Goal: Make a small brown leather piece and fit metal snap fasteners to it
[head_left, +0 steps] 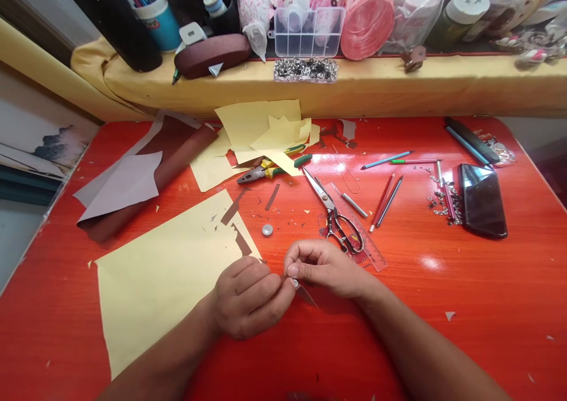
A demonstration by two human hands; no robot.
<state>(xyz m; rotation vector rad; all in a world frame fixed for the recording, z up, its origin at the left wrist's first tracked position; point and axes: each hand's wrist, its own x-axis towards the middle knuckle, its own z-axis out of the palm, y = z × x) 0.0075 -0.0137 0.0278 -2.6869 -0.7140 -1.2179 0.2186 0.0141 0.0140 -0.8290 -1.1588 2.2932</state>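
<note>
My left hand (253, 297) and my right hand (323, 269) meet at the near middle of the red table. Between their fingertips is a small brown leather piece (306, 295) with a round metal snap part (295, 283) on it. Both hands are closed on this piece, thumb and forefinger pinched on the right, fingers curled on the left. The fingers hide most of the piece. A grey metal disc (267, 230) lies just beyond the hands, and black-handled scissors (334, 212) lie past my right hand.
Yellow paper (163, 283) spreads at the left, beside rolled brown leather (177, 170). Pliers (252, 175) lie among paper scraps. A clear ruler (376, 256), pens, small metal rings and a phone (482, 200) are at the right. A cloth-covered shelf (367, 88) stands behind.
</note>
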